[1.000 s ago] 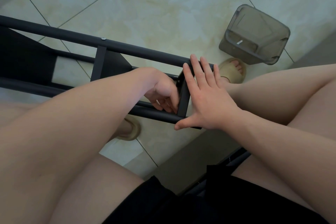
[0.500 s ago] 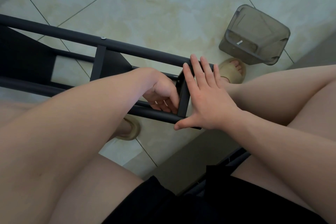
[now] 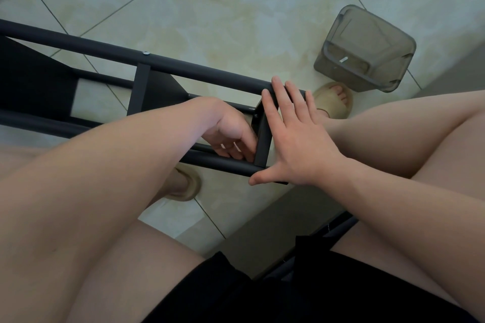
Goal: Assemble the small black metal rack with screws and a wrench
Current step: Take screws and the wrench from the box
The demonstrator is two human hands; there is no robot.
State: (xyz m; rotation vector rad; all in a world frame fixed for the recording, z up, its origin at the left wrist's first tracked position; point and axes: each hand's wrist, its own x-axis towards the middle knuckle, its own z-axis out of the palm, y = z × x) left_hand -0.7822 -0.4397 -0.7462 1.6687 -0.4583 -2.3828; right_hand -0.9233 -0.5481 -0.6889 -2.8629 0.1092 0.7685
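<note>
The black rack (image 3: 183, 68) lies on its side over the tiled floor (image 3: 236, 8). The right hand (image 3: 296, 139), its grip released and flat, presses the end crossbar (image 3: 263, 136). The left hand (image 3: 231, 134) curls fingers just inside that bar; whether its grip clasps anything I cannot tell.

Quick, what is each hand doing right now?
Left hand: fingers curled inside the black rack, at its end crossbar; whether it holds anything cannot be told.
Right hand: open, flat against the rack's end.
</note>
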